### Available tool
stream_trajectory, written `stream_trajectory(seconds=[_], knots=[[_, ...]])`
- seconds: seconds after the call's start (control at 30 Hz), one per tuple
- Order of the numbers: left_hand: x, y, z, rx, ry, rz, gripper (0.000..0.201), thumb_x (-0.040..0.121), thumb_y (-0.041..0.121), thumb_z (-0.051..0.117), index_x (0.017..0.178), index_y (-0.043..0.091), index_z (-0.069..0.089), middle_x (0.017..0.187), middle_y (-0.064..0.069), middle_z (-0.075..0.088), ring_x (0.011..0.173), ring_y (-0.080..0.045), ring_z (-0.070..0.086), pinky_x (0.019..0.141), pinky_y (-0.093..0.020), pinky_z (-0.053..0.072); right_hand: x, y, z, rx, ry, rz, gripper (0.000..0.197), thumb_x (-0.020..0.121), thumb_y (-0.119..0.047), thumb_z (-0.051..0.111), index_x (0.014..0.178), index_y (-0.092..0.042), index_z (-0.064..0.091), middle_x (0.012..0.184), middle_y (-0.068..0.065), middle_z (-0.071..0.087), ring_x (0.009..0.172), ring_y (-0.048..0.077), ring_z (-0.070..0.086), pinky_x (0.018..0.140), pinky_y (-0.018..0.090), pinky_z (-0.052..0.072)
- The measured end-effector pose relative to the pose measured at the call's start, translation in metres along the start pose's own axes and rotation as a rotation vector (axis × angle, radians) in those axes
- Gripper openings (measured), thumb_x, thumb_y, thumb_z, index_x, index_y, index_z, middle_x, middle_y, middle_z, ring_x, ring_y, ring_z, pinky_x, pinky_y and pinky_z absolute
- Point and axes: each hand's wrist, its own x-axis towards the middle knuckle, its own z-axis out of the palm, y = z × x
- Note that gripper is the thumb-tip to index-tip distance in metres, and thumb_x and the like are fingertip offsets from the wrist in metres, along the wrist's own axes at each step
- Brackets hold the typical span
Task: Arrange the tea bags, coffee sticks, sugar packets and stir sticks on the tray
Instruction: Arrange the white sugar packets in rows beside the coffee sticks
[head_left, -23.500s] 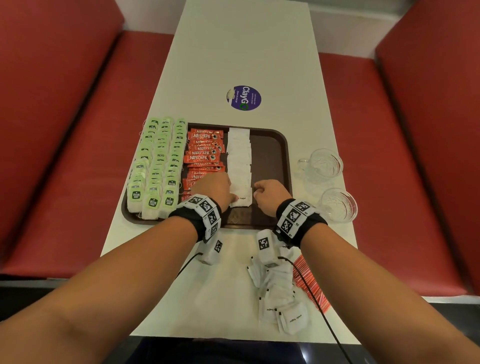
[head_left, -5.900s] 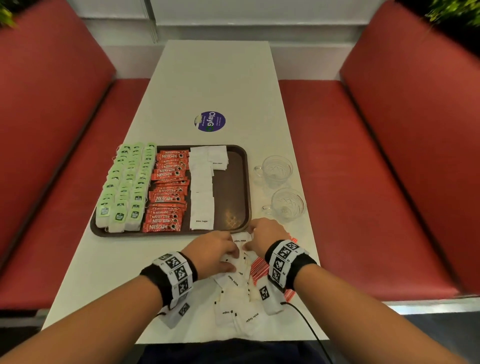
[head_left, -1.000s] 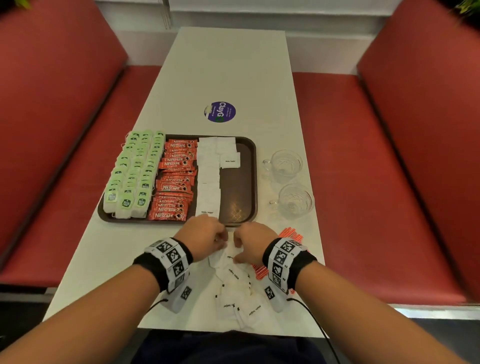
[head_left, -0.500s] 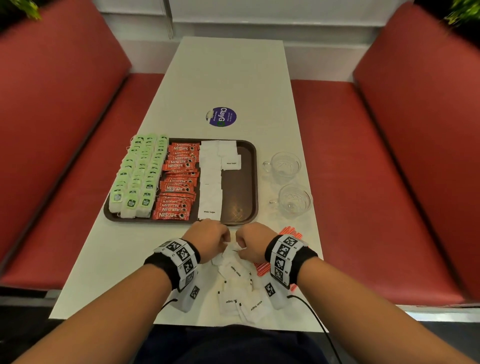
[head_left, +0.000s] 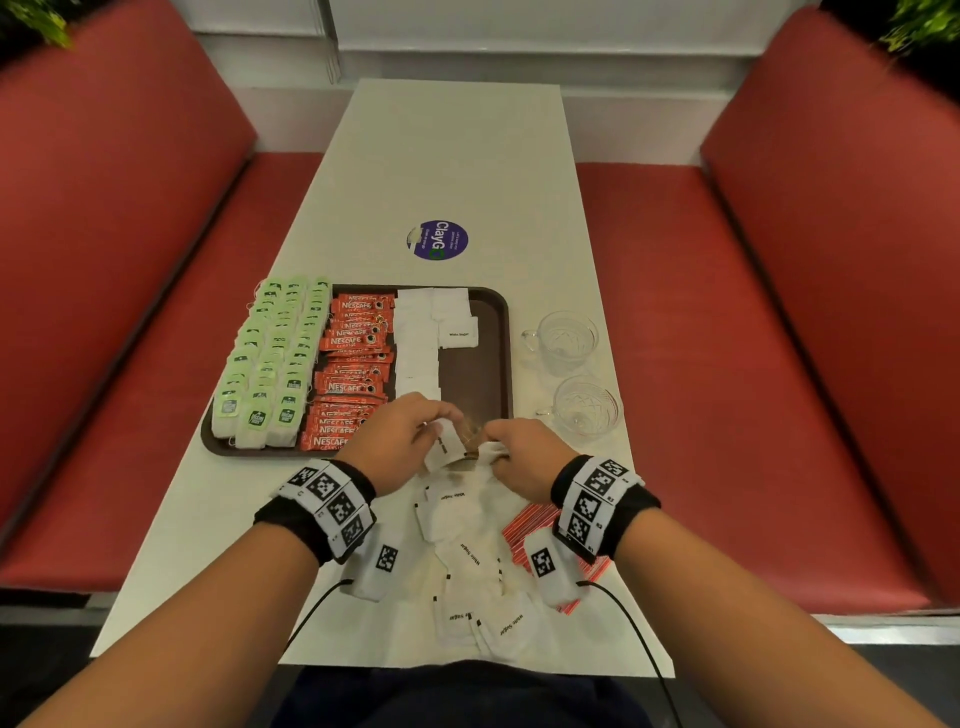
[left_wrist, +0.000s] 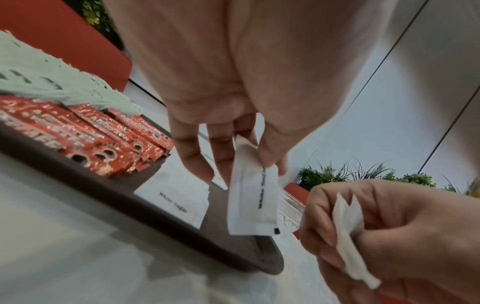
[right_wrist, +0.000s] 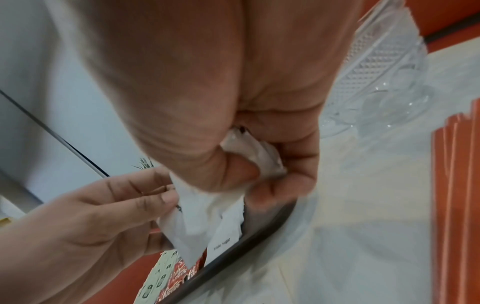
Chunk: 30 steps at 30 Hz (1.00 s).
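A brown tray (head_left: 496, 338) holds rows of green tea bags (head_left: 275, 358), red coffee sticks (head_left: 353, 374) and white sugar packets (head_left: 415, 343). My left hand (head_left: 400, 441) pinches one white sugar packet (left_wrist: 253, 197) by its top, hanging over the tray's near rim (left_wrist: 182, 218). Just to its right, my right hand (head_left: 519, 454) grips a small bunch of sugar packets (right_wrist: 257, 156) in its curled fingers. Loose sugar packets (head_left: 467, 561) lie piled on the table between my wrists. Red stir sticks (head_left: 524, 530) lie under my right wrist.
Two empty glass cups (head_left: 566, 338) (head_left: 587, 410) stand right of the tray. A round purple sticker (head_left: 437, 240) lies beyond it on the white table (head_left: 447, 156). Red bench seats flank the table.
Both hands have lifted from the loose pile and moved forward to the tray's near rim, the left now holding a single packet up.
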Motion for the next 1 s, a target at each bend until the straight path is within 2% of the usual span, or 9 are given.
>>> stream_trajectory(seconds=[0.13,0.23,0.33,0.43,0.5,0.63,0.73,0.87,1.0], knots=[[0.005,0.006,-0.009,0.001,-0.003,0.02,0.029,0.099,0.017,0.057,0.123,0.033,0.063,0.095,0.026,0.055,0.087,0.011,0.053,0.076,-0.013,0.039,0.006,-0.003,-0.006,0.157,0.081,0.002,0.022,0.093,-0.004,0.046,0.074,-0.012,0.052,0.073,-0.002,0.053,0.067,0.01,0.047,0.062,0.025,0.037],[0.008,0.01,-0.011,-0.041,-0.027,0.041,0.026,0.093,0.019,0.067,0.113,0.036,0.064,0.091,0.023,0.064,0.083,0.009,0.06,0.075,-0.014,0.044,0.008,-0.006,-0.007,0.258,0.103,-0.016,0.014,0.09,-0.026,0.06,0.079,-0.019,0.058,0.075,-0.006,0.057,0.07,0.01,0.052,0.063,0.026,0.042],[0.012,0.012,-0.013,-0.128,-0.015,0.071,0.025,0.085,0.018,0.077,0.103,0.031,0.067,0.088,0.014,0.071,0.083,0.0,0.065,0.077,-0.019,0.051,0.012,-0.009,-0.008,0.174,0.093,-0.086,0.023,0.081,-0.038,0.075,0.076,-0.029,0.054,0.073,-0.011,0.057,0.067,0.004,0.053,0.059,0.021,0.04],[0.015,0.012,-0.015,-0.244,0.031,0.062,0.03,0.079,0.018,0.083,0.101,0.03,0.066,0.084,0.009,0.071,0.079,-0.008,0.065,0.075,-0.019,0.053,0.019,-0.006,-0.009,0.107,0.117,-0.116,0.025,0.085,-0.033,0.073,0.071,-0.021,0.055,0.067,-0.008,0.054,0.062,0.006,0.05,0.056,0.024,0.037],[0.017,0.008,-0.016,-0.247,0.056,0.036,0.031,0.077,0.022,0.084,0.102,0.03,0.067,0.082,0.01,0.068,0.076,-0.005,0.061,0.071,-0.015,0.05,0.022,-0.005,-0.01,0.141,0.15,-0.113,0.02,0.087,-0.035,0.071,0.076,-0.02,0.063,0.07,-0.007,0.059,0.064,0.006,0.054,0.057,0.024,0.042],[0.025,-0.003,-0.015,-0.157,-0.026,-0.035,0.014,0.085,0.029,0.077,0.095,0.034,0.071,0.081,0.015,0.07,0.074,0.0,0.061,0.067,-0.016,0.046,0.026,-0.002,-0.017,0.213,0.212,-0.048,0.016,0.087,-0.034,0.071,0.095,-0.021,0.073,0.085,-0.004,0.068,0.079,0.012,0.063,0.075,0.037,0.055],[0.04,-0.004,-0.016,-0.114,0.024,-0.047,0.011,0.09,0.027,0.071,0.095,0.037,0.07,0.083,0.015,0.07,0.073,0.0,0.06,0.064,-0.015,0.041,0.031,0.004,-0.022,0.267,0.233,0.012,0.019,0.087,-0.037,0.072,0.098,-0.021,0.072,0.084,-0.003,0.07,0.078,0.014,0.065,0.075,0.039,0.057],[0.086,-0.004,-0.029,0.016,0.169,-0.067,0.02,0.098,0.024,0.059,0.115,0.023,0.071,0.102,0.008,0.07,0.084,-0.009,0.059,0.071,-0.021,0.043,0.035,0.008,-0.029,0.243,0.175,0.08,0.028,0.087,-0.04,0.072,0.104,-0.019,0.065,0.095,-0.002,0.067,0.087,0.014,0.062,0.078,0.031,0.053],[0.146,-0.021,-0.035,0.22,0.132,-0.103,0.022,0.1,0.026,0.055,0.114,0.022,0.071,0.111,0.0,0.071,0.099,-0.021,0.064,0.088,-0.037,0.051,0.036,0.009,-0.032,0.237,0.122,0.08,0.017,0.092,-0.02,0.059,0.107,-0.015,0.062,0.101,0.001,0.065,0.093,0.018,0.061,0.08,0.031,0.05]])
